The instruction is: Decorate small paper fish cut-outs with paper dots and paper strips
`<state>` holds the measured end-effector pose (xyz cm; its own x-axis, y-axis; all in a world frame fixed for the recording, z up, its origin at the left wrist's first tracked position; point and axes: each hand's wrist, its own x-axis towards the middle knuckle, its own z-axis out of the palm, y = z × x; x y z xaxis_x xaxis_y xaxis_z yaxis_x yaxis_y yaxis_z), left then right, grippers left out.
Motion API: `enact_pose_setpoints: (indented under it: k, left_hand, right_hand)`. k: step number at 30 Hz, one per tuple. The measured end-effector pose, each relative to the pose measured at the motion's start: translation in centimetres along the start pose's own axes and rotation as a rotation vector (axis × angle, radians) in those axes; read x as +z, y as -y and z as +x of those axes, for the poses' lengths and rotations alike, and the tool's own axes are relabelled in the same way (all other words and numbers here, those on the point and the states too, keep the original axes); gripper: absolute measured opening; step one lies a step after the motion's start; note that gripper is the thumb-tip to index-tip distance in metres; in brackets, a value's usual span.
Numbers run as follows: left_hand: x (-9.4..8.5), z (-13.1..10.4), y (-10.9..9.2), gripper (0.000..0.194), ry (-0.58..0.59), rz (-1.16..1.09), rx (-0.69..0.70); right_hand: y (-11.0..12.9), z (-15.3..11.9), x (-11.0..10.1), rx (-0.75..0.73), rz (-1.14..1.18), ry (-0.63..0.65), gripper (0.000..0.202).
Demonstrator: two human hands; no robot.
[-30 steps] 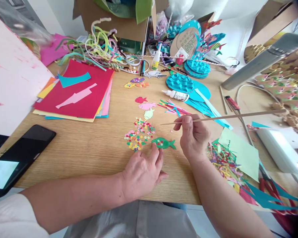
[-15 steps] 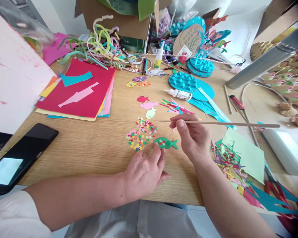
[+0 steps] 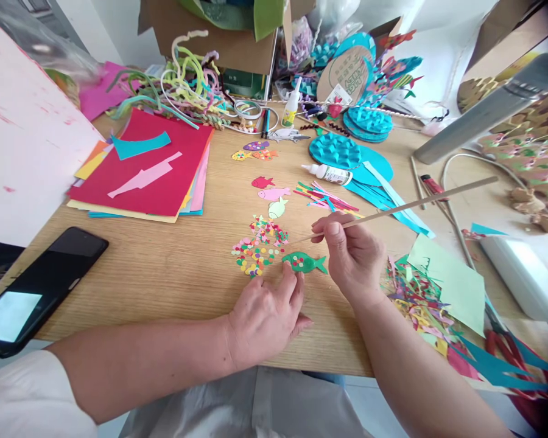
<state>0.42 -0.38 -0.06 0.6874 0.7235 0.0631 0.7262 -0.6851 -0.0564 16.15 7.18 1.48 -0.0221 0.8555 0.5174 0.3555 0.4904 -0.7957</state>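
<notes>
A green paper fish with several small coloured dots on its body lies flat on the table. The fingertips of my left hand press on its lower edge and hold it down; the thumb sticks out to the right. My right hand pinches a thin wooden stick between thumb and fingers. The stick's fine tip points down-left, close to the fish's head and the pile of paper dots. Just above the dots are tiny paper scraps. Light green, pink and red paper fish lie farther back.
Left are a phone and a stack of coloured paper. Behind stand a glue bottle and pipe cleaners; another glue bottle lies down. Right are paper offcuts, scissors and a grey metal tube.
My right hand has tilted the stick: its tip has dropped toward the dots by the fish's head and its far end has risen. My left hand has stayed on the fish.
</notes>
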Motion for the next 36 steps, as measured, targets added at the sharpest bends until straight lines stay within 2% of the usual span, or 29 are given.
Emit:
enact_pose_setpoints:
  k: [4,13,20,25,28,33,36]
  left_hand:
    - [0.0,-0.1,-0.1,0.063,0.000,-0.003,-0.003]
    - [0.0,-0.2,-0.2,0.065,0.002,0.007,0.008]
    - [0.1,-0.1,-0.2,0.066,-0.064,-0.029,-0.003]
    - [0.1,-0.1,-0.4,0.060,-0.050,-0.067,-0.006]
    - [0.1,-0.2,-0.4,0.059,-0.057,-0.060,-0.002]
    - [0.2,-0.3,-0.5,0.061,-0.051,-0.057,0.017]
    - [0.1,-0.3,-0.5,0.059,-0.051,-0.068,0.016]
  right_hand:
    - [-0.2,-0.4,0.1,-0.002,-0.041,0.079,0.019]
    - [-0.1,-0.2,0.2,-0.014,-0.062,0.051,0.012]
    - [0.6,-1.0,1.1,-0.005,0.036,0.216,0.023]
    - [1.0,-1.3,1.9,-0.121,-0.006,0.303,0.019]
    - [0.7,-1.6,2.1,-0.167,-0.015,0.286,0.018]
    - [0.1,-2.0,1.9,-0.146,0.009,0.148,0.019]
    - [0.2,-1.9,2.0,-0.144,-0.003,0.180,0.018]
